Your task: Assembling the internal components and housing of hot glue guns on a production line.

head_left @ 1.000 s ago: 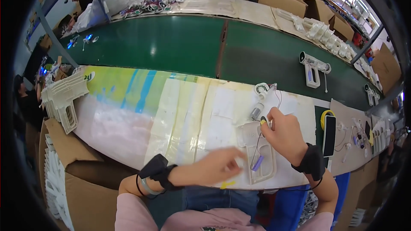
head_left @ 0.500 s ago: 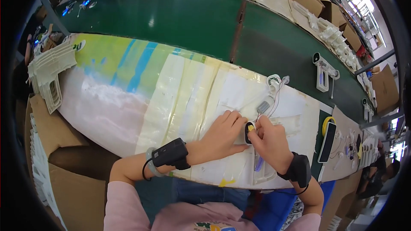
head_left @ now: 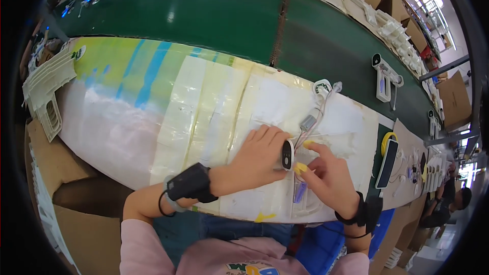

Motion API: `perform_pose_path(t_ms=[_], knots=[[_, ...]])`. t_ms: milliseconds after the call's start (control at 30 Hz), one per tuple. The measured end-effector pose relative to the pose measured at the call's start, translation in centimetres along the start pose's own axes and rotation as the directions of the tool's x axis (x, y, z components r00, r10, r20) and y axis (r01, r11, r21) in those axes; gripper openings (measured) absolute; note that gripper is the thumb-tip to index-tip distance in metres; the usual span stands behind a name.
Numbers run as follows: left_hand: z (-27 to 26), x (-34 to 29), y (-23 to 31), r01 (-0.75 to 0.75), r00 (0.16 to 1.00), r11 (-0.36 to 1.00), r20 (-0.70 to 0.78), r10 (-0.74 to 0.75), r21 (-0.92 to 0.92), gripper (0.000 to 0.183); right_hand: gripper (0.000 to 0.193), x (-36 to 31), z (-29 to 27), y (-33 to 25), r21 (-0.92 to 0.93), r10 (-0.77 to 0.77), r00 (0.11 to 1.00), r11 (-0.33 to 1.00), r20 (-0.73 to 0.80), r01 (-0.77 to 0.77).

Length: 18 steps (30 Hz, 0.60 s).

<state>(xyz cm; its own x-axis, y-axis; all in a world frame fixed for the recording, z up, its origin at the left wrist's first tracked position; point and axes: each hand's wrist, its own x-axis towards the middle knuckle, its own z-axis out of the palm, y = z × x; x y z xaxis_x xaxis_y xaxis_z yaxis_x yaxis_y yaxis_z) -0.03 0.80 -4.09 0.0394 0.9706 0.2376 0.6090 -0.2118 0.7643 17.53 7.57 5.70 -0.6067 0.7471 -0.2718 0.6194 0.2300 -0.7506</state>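
Observation:
My left hand (head_left: 259,155) is closed around the head of a white plastic housing (head_left: 300,209) with a glossy black oval face (head_left: 288,154). My right hand (head_left: 328,177) is just to the right, thumb and forefinger spread apart, with yellow covers on the fingertips and nothing seen between them. Below the black face, a purple cylinder (head_left: 300,192) lies in the housing's handle. Beyond the hands lies a small silver motor-like can (head_left: 308,122) with thin wires, and past it a round white part with a green disc (head_left: 322,87). My left fingers' far sides are hidden.
Past the table runs a green conveyor (head_left: 214,15) carrying a similar white device (head_left: 383,79). A phone (head_left: 387,164) and yellow tape roll (head_left: 388,142) lie at the right. Stacked white shells (head_left: 48,84) and a cardboard box (head_left: 86,224) stand left. A person (head_left: 445,201) is at far right.
My right thumb and forefinger have come off the black face and spread apart, moving rightward. The black face now shows more fully. My left hand keeps its hold on the housing.

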Motion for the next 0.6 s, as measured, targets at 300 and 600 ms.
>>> perform_pose_path(t_ms=[300,600], knots=[[-1.3,0.5,0.2,0.053,0.987,0.980,0.161,-0.021,-0.193,0.091,0.048,-6.4,0.9,5.6,-0.450,-0.461,0.884,0.775,0.076,0.443],[-1.0,0.3,0.4,0.058,0.993,0.981,0.114,-0.038,-0.185,0.080,0.050,-4.9,-0.9,4.9,-0.382,-0.505,0.820,0.838,-0.271,0.390]])
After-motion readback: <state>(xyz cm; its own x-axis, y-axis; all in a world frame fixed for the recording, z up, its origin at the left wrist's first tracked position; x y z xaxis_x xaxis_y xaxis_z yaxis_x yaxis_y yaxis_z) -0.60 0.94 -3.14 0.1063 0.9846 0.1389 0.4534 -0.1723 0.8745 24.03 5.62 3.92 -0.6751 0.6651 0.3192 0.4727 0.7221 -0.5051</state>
